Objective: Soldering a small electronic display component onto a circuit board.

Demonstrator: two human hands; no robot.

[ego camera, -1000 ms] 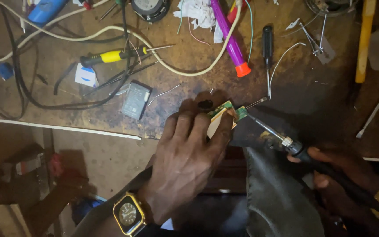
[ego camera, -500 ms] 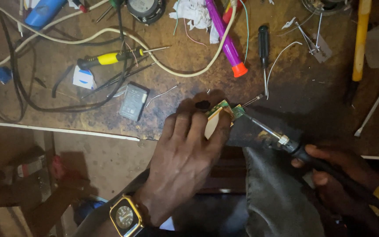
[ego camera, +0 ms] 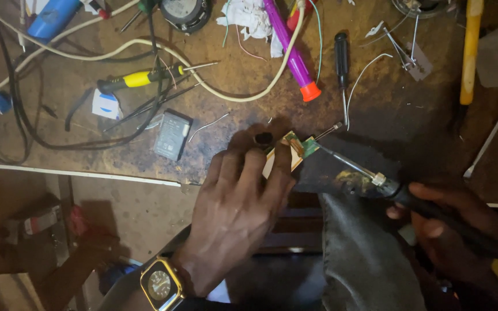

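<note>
Small green circuit board at workbench front edge, pinned under L fingertips. Left hand palm-down, fingers arched over board, clamping it; gold wristwatch on wrist. Right hand right of board, fist closed round soldering iron handle, tip angled up-left touching board's right edge. Grey battery left of board; purple marker, black screwdriver beyond board. Vs 0.5 s ago: grips, tip contact unchanged.

Our left hand lies palm down, fingers stretched forward and bunched, wrist bent beneath them. Our right hand sits to its right, curled in a closed grip, knuckles up.
</note>
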